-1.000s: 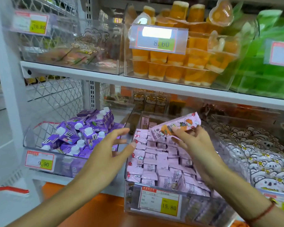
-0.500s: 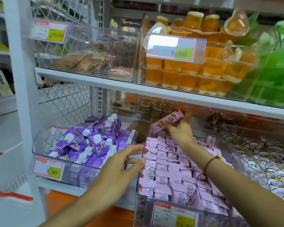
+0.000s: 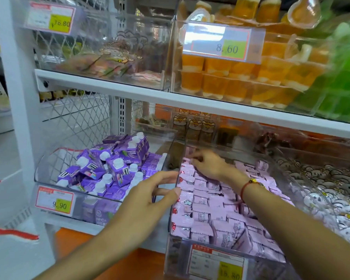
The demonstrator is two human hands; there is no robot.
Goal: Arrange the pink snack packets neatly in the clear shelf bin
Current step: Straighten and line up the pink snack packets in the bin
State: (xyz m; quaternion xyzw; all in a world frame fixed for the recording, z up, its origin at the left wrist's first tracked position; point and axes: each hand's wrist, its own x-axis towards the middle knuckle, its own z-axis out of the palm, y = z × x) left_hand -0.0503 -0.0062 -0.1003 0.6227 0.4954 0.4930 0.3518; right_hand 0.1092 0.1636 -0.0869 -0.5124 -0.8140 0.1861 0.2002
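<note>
Right hand grip: fingers curled down on the pink foil snack packets at the back of the clear plastic shelf bin; pinch or press, can't tell. Left hand grip is spread, fingertips against the bin's left wall. Packets lie in overlapping rows filling the bin. Purple drink cartons with white caps sit in the next bin left.

Both forearms are bare, with no sleeves in view. The left hand carries no jewellery. The right hand has a thin red cord bracelet at the wrist (fitted with one small gold-coloured bead).
</note>
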